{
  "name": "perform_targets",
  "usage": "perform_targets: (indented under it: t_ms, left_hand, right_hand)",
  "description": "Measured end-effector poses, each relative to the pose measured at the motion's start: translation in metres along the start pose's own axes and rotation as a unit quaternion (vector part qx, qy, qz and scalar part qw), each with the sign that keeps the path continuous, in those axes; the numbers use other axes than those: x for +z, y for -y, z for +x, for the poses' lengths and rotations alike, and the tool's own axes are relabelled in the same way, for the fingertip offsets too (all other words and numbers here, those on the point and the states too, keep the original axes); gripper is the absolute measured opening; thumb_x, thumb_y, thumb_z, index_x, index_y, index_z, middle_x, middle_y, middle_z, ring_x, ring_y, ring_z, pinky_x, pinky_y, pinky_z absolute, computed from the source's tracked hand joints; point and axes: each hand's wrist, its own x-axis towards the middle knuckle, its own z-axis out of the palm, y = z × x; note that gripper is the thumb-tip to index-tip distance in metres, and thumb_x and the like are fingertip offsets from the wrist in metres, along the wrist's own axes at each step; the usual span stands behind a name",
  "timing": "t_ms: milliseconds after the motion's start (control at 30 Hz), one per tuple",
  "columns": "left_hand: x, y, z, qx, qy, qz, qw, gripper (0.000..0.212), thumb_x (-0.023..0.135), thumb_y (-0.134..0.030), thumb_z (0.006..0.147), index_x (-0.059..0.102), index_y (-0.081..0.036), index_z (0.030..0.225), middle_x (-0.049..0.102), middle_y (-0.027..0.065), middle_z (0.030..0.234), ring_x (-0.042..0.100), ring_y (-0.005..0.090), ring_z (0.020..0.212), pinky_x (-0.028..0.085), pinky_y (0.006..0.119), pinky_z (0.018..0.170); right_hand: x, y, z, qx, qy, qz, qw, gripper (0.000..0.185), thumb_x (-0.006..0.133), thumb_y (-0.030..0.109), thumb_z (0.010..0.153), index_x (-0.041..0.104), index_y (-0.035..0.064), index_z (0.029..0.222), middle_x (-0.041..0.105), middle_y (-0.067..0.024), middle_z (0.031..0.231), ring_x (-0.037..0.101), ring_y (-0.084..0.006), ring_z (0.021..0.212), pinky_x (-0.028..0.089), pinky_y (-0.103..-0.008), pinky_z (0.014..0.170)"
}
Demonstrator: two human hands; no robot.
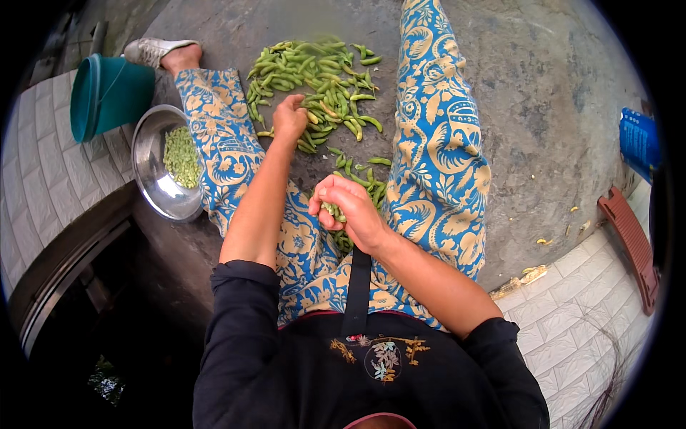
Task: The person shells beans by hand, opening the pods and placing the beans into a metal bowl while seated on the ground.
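My left hand (289,119) reaches to the near left edge of a pile of green soybean pods (335,96) on the ground. Its fingers are curled against the pods; whether it grips one is hidden. My right hand (351,209), nearer my body, is curled around shelled green beans (335,211), which show between thumb and fingers. Under and beyond it, between my thighs, lie more pods (375,187). To the left, a shiny metal basin (147,185) contains a heap of shelled beans (181,158), partly covered by my patterned trouser leg.
A teal bucket (123,88) lies tipped beside the basin, near my shoe (155,51). My patterned legs (439,134) flank the pods on the concrete ground. At the right are a blue printed object (638,142), a reddish-brown ridged plastic piece (629,246) and scattered pod bits (544,242).
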Motion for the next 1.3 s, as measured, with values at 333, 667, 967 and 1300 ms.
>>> perform_targets:
  t_ms: [333, 667, 967, 1300]
  left_hand:
    - [-0.024, -0.025, -0.012, 0.018, -0.039, 0.043, 0.998, 0.027, 0.057, -0.011, 0.073, 0.063, -0.007, 0.1, 0.063, 0.0119, 0.1, 0.061, 0.0269, 0.091, 0.047, 0.035, 0.079]
    - [-0.012, -0.025, -0.019, 0.026, -0.197, 0.122, 0.972, 0.039, 0.072, -0.027, 0.065, 0.062, -0.001, 0.092, 0.064, 0.0091, 0.087, 0.062, 0.024, 0.08, 0.048, 0.034, 0.074]
    - [-0.007, -0.027, -0.026, 0.055, -0.012, 0.193, 0.98, 0.026, 0.063, -0.015, 0.071, 0.059, -0.006, 0.095, 0.057, 0.0131, 0.096, 0.056, 0.0316, 0.09, 0.044, 0.041, 0.077]
    - [-0.024, -0.038, 0.008, -0.047, -0.146, -0.077, 0.985, 0.034, 0.062, -0.016, 0.068, 0.061, -0.004, 0.1, 0.066, 0.0104, 0.086, 0.063, 0.0228, 0.078, 0.048, 0.033, 0.073]
  right_hand:
    - [-0.002, 0.005, -0.003, 0.0, 0.009, 0.003, 1.0, 0.01, 0.044, 0.014, 0.086, 0.049, 0.0057, 0.085, 0.057, -0.0062, 0.077, 0.045, -0.0058, 0.056, 0.03, -0.0193, 0.045]
    - [0.002, 0.005, -0.004, 0.012, 0.011, 0.005, 1.0, 0.011, 0.046, 0.017, 0.086, 0.05, 0.0065, 0.084, 0.057, -0.0049, 0.076, 0.045, -0.0054, 0.055, 0.03, -0.0185, 0.045]
    - [0.0, 0.003, -0.002, 0.013, 0.011, -0.005, 1.0, 0.011, 0.046, 0.016, 0.086, 0.05, 0.006, 0.084, 0.057, -0.0049, 0.076, 0.045, -0.0055, 0.055, 0.03, -0.0189, 0.045]
    - [0.001, 0.007, -0.003, 0.026, 0.003, -0.004, 1.0, 0.01, 0.046, 0.016, 0.086, 0.05, 0.007, 0.084, 0.057, -0.0039, 0.076, 0.045, -0.0053, 0.056, 0.03, -0.0192, 0.047]
